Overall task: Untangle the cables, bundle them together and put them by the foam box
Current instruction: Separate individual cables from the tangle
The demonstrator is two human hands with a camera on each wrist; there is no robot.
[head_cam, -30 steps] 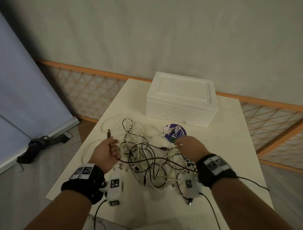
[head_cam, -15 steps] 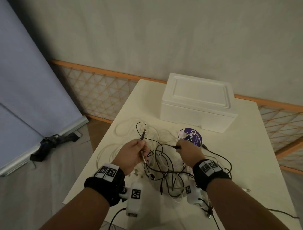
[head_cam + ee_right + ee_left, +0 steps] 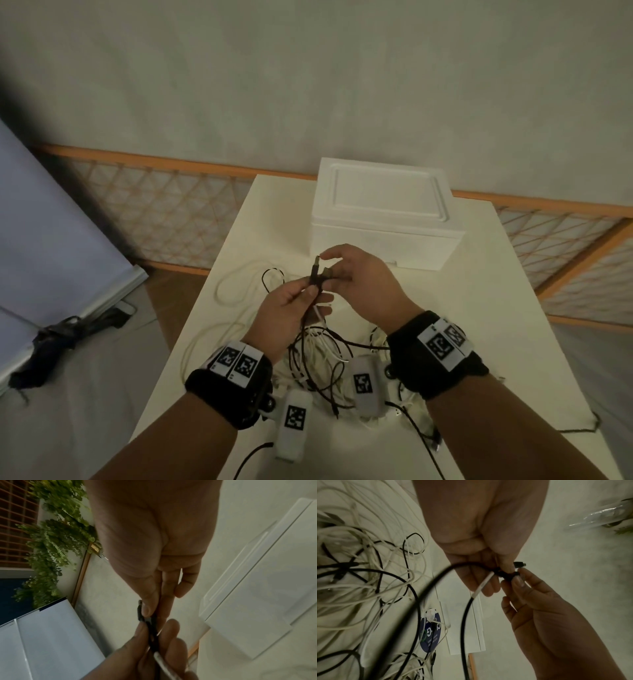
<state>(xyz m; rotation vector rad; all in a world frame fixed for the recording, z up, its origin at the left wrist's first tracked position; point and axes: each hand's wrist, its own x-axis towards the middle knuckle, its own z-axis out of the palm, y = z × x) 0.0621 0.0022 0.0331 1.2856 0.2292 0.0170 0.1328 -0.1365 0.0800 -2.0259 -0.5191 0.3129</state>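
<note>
A tangle of black and white cables [image 3: 318, 359] [image 3: 368, 574] lies on the cream table [image 3: 513, 342], in front of the white foam box [image 3: 383, 212] [image 3: 257, 588]. Both hands are raised above the tangle and meet. My left hand [image 3: 312, 291] [image 3: 504, 572] pinches a black cable just below its plug [image 3: 315, 270] [image 3: 519, 564], which points up. My right hand [image 3: 327, 270] [image 3: 152, 614] pinches a second black plug end [image 3: 327, 273] right against the first. The black cable [image 3: 464, 622] hangs from the hands down into the tangle.
A round purple label [image 3: 429, 632] lies under cables beside the foam box. A blue-grey backdrop panel [image 3: 51, 222] leans at the left, with a black bundle [image 3: 65, 335] on the floor. An orange lattice fence [image 3: 164, 209] runs behind the table.
Both hands have lifted off the tangle and come together. The left hand raised its black plug and the right hand brought another plug end up beside it.
</note>
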